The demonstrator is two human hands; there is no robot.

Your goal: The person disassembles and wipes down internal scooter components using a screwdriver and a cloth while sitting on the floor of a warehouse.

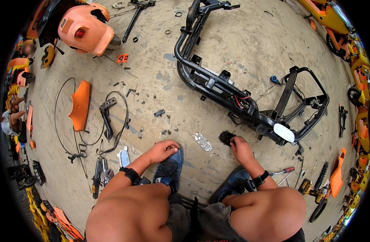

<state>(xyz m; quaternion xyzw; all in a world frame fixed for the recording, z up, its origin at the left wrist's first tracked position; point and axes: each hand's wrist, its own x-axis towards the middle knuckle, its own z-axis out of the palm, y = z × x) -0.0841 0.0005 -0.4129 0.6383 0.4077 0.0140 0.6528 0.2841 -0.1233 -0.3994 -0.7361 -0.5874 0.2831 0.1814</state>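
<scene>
My right hand (242,149) pinches the edge of a small, dark, flat part (225,138) just above the floor; its exact kind is too dark to tell. My left hand (164,151) rests over the toe of my left shoe (169,167), fingers loosely bent and holding nothing I can see. Between the hands lies a pale, oblong perforated metal plate (202,141). Beyond my right hand stretches a black tubular scooter frame (217,84), with a white oval piece (283,132) at its near end. Small screws (166,132) and a dark little block (159,113) lie ahead.
An orange body panel (80,105) and looped black cables (122,121) lie left. Beside my left forearm is a light-blue plate (123,156). At right are a red-handled tool (287,170), a yellow power drill (306,187) and another orange panel (337,177). An orange scooter (86,30) stands far left.
</scene>
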